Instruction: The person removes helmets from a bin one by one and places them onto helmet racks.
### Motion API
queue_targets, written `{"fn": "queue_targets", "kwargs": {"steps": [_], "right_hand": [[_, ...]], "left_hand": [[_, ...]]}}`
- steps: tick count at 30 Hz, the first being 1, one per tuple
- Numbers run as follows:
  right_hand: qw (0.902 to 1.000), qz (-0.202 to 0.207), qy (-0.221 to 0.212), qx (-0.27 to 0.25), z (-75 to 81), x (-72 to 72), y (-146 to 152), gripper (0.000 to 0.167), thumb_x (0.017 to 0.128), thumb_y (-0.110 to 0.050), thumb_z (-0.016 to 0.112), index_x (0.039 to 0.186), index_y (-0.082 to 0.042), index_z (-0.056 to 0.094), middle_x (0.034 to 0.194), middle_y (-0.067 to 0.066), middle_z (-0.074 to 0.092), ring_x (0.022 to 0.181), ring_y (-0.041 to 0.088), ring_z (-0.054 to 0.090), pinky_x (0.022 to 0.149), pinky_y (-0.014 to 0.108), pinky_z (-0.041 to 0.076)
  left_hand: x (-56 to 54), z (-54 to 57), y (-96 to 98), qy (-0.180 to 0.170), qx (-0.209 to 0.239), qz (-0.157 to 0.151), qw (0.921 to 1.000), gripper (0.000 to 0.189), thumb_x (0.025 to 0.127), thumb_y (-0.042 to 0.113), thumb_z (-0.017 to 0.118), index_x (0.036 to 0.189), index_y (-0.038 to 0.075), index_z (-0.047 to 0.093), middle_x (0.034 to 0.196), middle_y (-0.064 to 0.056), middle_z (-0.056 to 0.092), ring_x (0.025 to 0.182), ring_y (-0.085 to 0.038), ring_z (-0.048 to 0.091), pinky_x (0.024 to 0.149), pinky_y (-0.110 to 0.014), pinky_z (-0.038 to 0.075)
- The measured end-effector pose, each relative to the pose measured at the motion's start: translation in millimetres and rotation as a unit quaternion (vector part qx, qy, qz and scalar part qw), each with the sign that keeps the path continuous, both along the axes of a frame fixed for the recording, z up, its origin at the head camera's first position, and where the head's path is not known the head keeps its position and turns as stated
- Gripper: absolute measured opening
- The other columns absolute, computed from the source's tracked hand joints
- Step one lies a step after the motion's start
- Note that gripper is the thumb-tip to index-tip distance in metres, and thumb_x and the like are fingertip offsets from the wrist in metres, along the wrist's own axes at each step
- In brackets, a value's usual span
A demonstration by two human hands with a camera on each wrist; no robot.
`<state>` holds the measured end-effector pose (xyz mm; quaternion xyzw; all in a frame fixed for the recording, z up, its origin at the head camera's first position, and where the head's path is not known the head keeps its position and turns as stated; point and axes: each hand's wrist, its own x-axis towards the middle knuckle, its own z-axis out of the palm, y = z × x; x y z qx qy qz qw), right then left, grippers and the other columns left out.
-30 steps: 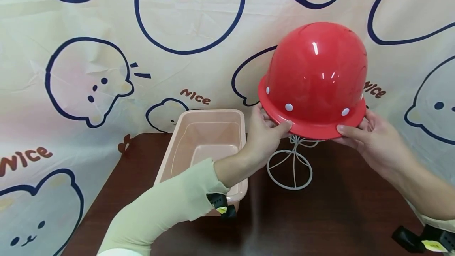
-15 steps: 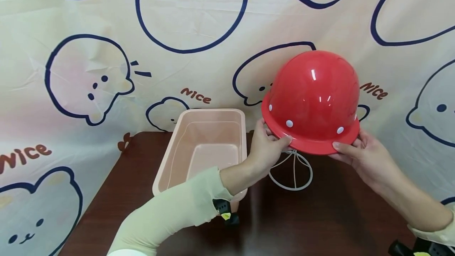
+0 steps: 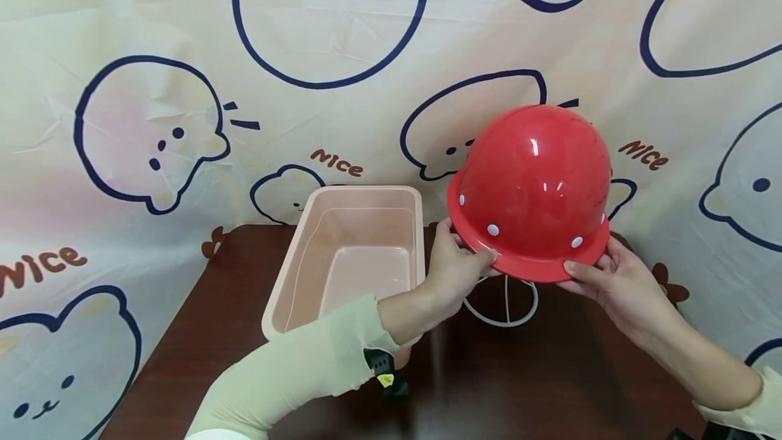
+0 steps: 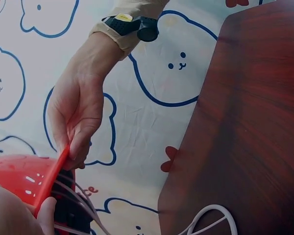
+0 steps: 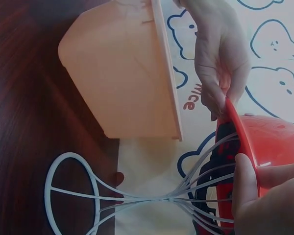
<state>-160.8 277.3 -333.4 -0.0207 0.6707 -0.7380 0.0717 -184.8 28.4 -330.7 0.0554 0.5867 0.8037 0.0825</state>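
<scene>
A red hard hat [image 3: 537, 182] with white studs is held by both hands, crown up and slightly tilted. My left hand [image 3: 455, 270] pinches the left of its brim, thumb on top and fingers beneath. On the brim's other side, my right hand [image 3: 629, 294] holds it the same way. Under the hat, a white wire stand [image 5: 159, 199] rises from its ring base, its upper wires reaching into the hat's opening in the right wrist view. Black inner straps [image 5: 225, 147] show inside. In the head view the hat hides most of the stand.
A pale pink plastic bin [image 3: 366, 190] stands left of the stand, partly behind my left forearm. Both are on a dark brown wooden table [image 3: 519, 386]. A cartoon-printed cloth [image 3: 342, 127] hangs right behind the table.
Both hands have lowered the hard hat, shifting it slightly left, down over the wire stand. Less of the stand shows beneath the brim now.
</scene>
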Motion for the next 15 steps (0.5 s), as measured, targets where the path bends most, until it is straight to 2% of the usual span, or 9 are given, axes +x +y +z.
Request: {"fn": "queue_targets", "kwargs": {"steps": [9, 15], "right_hand": [[0.9995, 0.024, 0.005, -0.017, -4.6, -5.0, 2.5, 0.071, 0.1, 0.003, 0.059, 0.155, -0.023, 0.023, 0.123, -0.01, 0.067, 0.101, 0.017, 0.074, 0.081, 0.034, 0.061], [0.9997, 0.023, 0.003, -0.011, -5.4, -4.5, 3.7, 0.072, 0.1, 0.002, 0.059, 0.156, -0.022, 0.021, 0.122, -0.01, 0.068, 0.101, 0.017, 0.074, 0.081, 0.034, 0.061]], "left_hand": [[-1.6, -9.0, 3.9, -0.02, -0.013, 0.014, 0.9996, 0.078, 0.086, -0.013, 0.07, 0.148, 0.01, 0.029, 0.114, -0.01, 0.064, 0.086, -0.025, 0.075, 0.076, -0.036, 0.063], [-1.3, -10.5, 3.0, -0.016, -0.006, 0.006, 0.9998, 0.077, 0.087, -0.011, 0.071, 0.148, 0.01, 0.028, 0.116, -0.01, 0.064, 0.089, -0.027, 0.076, 0.077, -0.036, 0.063]]}}
